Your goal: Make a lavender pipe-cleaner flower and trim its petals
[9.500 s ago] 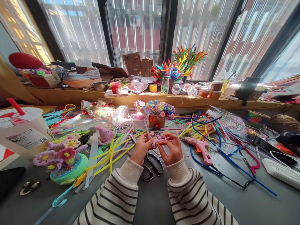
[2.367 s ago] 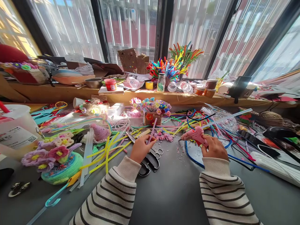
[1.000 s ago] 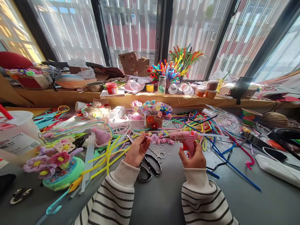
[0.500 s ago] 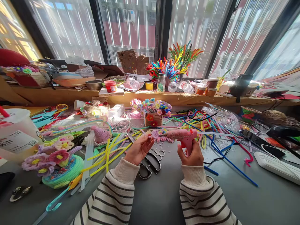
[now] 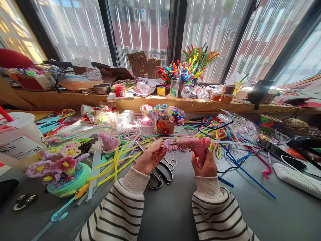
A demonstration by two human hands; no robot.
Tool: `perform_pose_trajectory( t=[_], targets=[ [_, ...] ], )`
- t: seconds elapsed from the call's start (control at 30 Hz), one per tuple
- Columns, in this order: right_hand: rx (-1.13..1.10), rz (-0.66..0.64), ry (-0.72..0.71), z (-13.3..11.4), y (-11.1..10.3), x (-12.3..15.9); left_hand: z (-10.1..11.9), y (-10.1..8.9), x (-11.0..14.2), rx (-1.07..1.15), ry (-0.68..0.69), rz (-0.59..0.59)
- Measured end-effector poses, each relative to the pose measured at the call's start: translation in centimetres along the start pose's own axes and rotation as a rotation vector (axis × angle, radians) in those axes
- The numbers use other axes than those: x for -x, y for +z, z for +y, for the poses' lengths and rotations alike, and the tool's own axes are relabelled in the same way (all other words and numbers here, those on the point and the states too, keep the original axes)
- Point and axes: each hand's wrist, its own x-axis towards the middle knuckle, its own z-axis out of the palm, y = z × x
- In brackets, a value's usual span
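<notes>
In the head view my right hand [image 5: 206,164] is wrapped round the handle of a pink hot glue gun [image 5: 198,146], its nozzle pointing left. A clear glue stick [image 5: 232,143] sticks out of its back. My left hand [image 5: 149,157] pinches a short lilac pipe cleaner, mostly hidden by the fingers, close to the nozzle tip. Behind the nozzle a bunch of small lilac and pink fuzzy flowers [image 5: 171,143] lies on the table. Black-handled scissors [image 5: 160,177] and small silver scissors [image 5: 170,163] lie below and between my hands.
Yellow pipe cleaners [image 5: 116,164] and clear glue sticks [image 5: 94,167] lie left, beside a green cake-like piece with fuzzy flowers [image 5: 71,179] and a drink cup [image 5: 20,144]. A flower-filled box [image 5: 165,126] stands behind. Tangled pipe cleaners [image 5: 223,134] and a white power strip [image 5: 296,179] are right.
Earlier both hands worked on the lilac flowers, with the glue gun lying on the table. My right hand took up the gun and brought it left to the pipe cleaner; lately both hands barely move.
</notes>
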Motion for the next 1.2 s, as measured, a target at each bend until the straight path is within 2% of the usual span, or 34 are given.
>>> perform_pose_trajectory(
  t=[0.2, 0.37, 0.8, 1.2],
  targets=[
    [0.015, 0.035, -0.028, 0.2, 0.2, 0.0, 0.1, 0.0, 0.1, 0.007, -0.007, 0.002],
    [0.014, 0.056, -0.115, 0.7, 0.4, 0.0, 0.1, -0.1, 0.0, 0.006, -0.02, -0.026],
    [-0.03, 0.014, -0.031, -0.3, -0.3, -0.1, 0.0, -0.2, -0.1, 0.018, -0.029, -0.038],
    [-0.039, 0.069, -0.105, 0.1, 0.0, 0.0, 0.0, -0.2, -0.1, 0.018, -0.018, -0.045]
  ],
)
